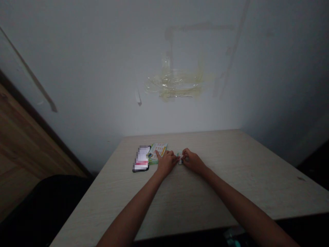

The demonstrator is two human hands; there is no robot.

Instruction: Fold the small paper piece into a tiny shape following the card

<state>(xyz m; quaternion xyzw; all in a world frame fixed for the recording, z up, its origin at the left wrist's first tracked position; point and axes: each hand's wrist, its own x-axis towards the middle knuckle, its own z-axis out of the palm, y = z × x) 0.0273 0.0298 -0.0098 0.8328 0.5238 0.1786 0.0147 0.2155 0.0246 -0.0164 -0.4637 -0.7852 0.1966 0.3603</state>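
A small pale green and white printed piece (180, 162), perhaps a sticker or folded card, lies between my hands on the table. Its kind is too small to make out. My left hand (165, 163) grips its left edge with the fingertips, while one outer finger stretches over a printed leaflet (159, 148). My right hand (193, 161) is closed, its thumb and fingers pinching the right side of the piece. Under the leaflet, a green sheet or packet (153, 161) partly shows.
A phone (142, 158) with a lit, blurred-out screen lies left of the leaflet. The light wooden table (231, 178) meets a wall (102, 68) with old tape (177, 85) on it. A dark chair back (51, 202) stands at the left, beside wooden panelling (20, 137).
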